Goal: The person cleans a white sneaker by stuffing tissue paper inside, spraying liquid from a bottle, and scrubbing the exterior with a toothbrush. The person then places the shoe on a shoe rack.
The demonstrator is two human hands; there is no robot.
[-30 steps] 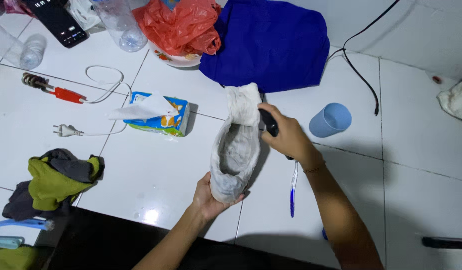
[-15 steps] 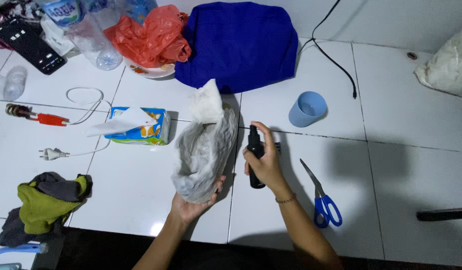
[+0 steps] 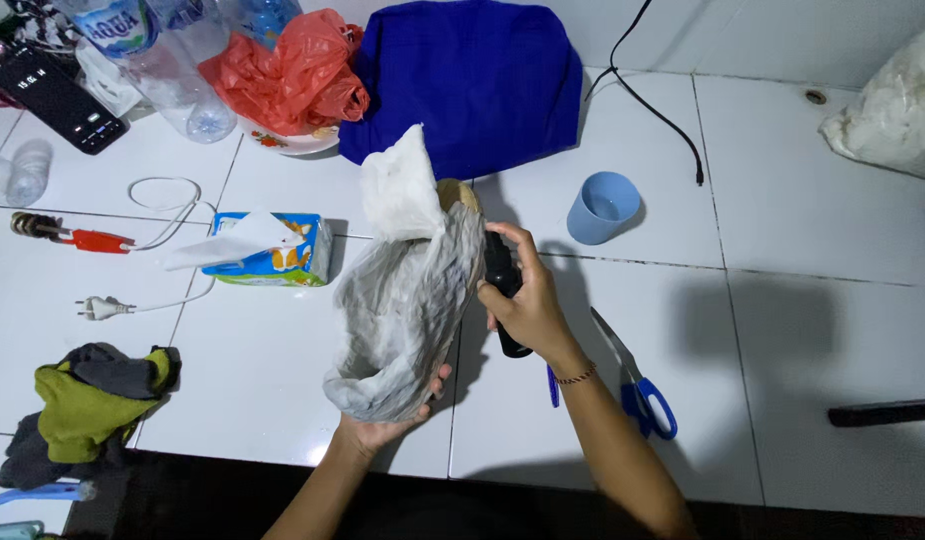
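Held above the white tiled bench, the crumpled grey plastic-wrapped bundle rests in the cupped left hand while the right hand grips a small black bottle beside it, apparently spraying; a steady aim seems needed next.

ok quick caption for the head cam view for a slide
Left hand cradles a grey plastic-wrapped bundle while right hand grips a black bottle beside it.
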